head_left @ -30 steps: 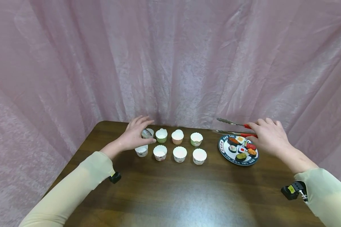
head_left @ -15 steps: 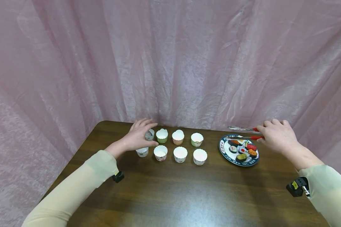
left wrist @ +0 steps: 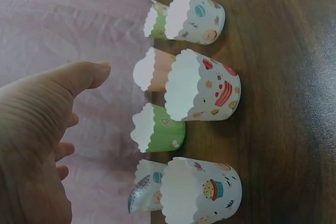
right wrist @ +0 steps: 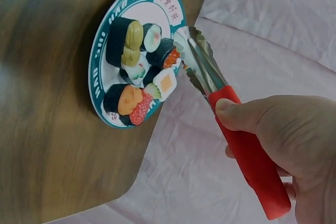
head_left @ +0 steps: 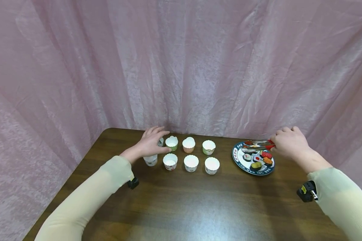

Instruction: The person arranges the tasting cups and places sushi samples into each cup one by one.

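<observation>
My right hand [head_left: 289, 142] grips red-handled metal tongs [right wrist: 247, 156], the thumb lying along one handle in the right wrist view. The tongs' tips overlap the back left of a round plate [right wrist: 95, 77] with a blue-green lettered rim. Close to them sits a dark sushi piece with orange topping [right wrist: 170, 59]; several other sushi pieces share the plate. My left hand [head_left: 149, 144] hovers over the leftmost paper cups with fingers spread, holding nothing. A shiny silvery piece [left wrist: 139, 195] leans out of the back left cup [left wrist: 157, 177], which this hand partly hides in the head view.
Two rows of scalloped paper cups stand left of the plate, among them a green cup [head_left: 171, 144], an orange cup [head_left: 188, 145] and white printed cups [head_left: 191, 164]. A brown wooden table [head_left: 181, 201] carries everything. A pink curtain [head_left: 181, 67] hangs behind its back edge.
The tongs have come down over the plate, and their arms have drawn closer together. My left hand has shifted slightly right above the cups.
</observation>
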### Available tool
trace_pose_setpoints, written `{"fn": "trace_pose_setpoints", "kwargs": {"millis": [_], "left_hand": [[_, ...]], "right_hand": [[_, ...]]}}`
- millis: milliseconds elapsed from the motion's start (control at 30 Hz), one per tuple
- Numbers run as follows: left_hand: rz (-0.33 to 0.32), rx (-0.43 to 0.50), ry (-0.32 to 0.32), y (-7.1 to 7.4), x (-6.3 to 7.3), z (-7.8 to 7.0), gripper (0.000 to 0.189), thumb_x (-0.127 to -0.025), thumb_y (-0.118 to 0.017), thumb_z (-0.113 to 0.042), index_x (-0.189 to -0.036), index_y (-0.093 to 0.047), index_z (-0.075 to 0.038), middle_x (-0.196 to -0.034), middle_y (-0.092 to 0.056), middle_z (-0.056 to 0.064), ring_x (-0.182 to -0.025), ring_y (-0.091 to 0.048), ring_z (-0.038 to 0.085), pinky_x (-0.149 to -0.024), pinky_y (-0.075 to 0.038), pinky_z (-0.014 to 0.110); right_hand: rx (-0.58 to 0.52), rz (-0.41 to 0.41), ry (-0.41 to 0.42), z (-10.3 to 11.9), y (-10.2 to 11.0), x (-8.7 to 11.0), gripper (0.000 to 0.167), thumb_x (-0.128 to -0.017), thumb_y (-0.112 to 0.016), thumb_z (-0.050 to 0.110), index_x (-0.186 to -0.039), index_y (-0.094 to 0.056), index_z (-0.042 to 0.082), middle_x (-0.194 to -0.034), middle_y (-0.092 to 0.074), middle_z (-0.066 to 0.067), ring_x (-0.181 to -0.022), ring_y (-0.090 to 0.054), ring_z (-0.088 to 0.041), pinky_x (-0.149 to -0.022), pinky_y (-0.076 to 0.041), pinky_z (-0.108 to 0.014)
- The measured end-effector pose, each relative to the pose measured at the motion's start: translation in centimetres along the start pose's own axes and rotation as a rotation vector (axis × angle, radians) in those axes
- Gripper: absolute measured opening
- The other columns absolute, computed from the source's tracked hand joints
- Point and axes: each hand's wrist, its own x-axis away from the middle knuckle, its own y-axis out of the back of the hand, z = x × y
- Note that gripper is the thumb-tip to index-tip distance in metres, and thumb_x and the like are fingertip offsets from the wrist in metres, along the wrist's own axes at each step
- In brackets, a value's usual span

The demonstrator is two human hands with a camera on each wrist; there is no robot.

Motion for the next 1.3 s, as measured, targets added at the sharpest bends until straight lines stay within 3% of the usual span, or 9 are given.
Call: {"fn": "trace_pose_setpoints", "kwargs": {"millis": [733,967,1133,1300], "left_hand": [[0.009,0.000,0.059,-1.3,-2.0,1.2,0.082,-0.089,-0.073,-0.052,-0.155,-0.045,-0.013,-0.165,-0.027,0.017,-0.153,-0.012,0.042,-0.120,-0.005,0.064],[0.012,0.006,0.074,-1.7,-2.6,1.7,0.082,-0.089,-0.073,-0.052,-0.155,-0.045,-0.012,-0.165,-0.027,0.018,-0.152,-0.013,0.044,-0.118,-0.006,0.066],[0.013,0.013,0.086,-2.4,-2.8,2.4,0.082,-0.089,-0.072,-0.052,-0.155,-0.044,-0.012,-0.165,-0.025,0.020,-0.152,-0.010,0.045,-0.119,-0.004,0.065],[0.019,0.014,0.093,-2.2,-2.6,2.1,0.082,-0.089,-0.072,-0.054,-0.155,-0.045,-0.013,-0.165,-0.026,0.021,-0.152,-0.012,0.045,-0.118,-0.005,0.066]], "right_hand": [[0.011,0.108,-0.053,0.8,0.3,-2.2,0.016,-0.081,-0.080,0.026,-0.081,-0.074,0.011,-0.089,-0.070,-0.011,-0.093,-0.060,-0.036,-0.082,-0.040,-0.055],[-0.001,0.103,-0.038,0.9,0.4,-2.4,0.015,-0.080,-0.078,0.023,-0.073,-0.069,0.013,-0.089,-0.069,-0.012,-0.095,-0.060,-0.038,-0.084,-0.039,-0.057],[0.019,0.092,-0.021,1.2,0.3,-2.6,0.011,-0.079,-0.077,0.020,-0.076,-0.070,0.012,-0.088,-0.068,-0.011,-0.092,-0.059,-0.036,-0.082,-0.039,-0.055],[0.027,0.088,-0.024,1.2,0.1,-2.6,0.011,-0.078,-0.078,0.020,-0.078,-0.071,0.010,-0.090,-0.069,-0.011,-0.093,-0.059,-0.036,-0.082,-0.040,-0.056]]}}
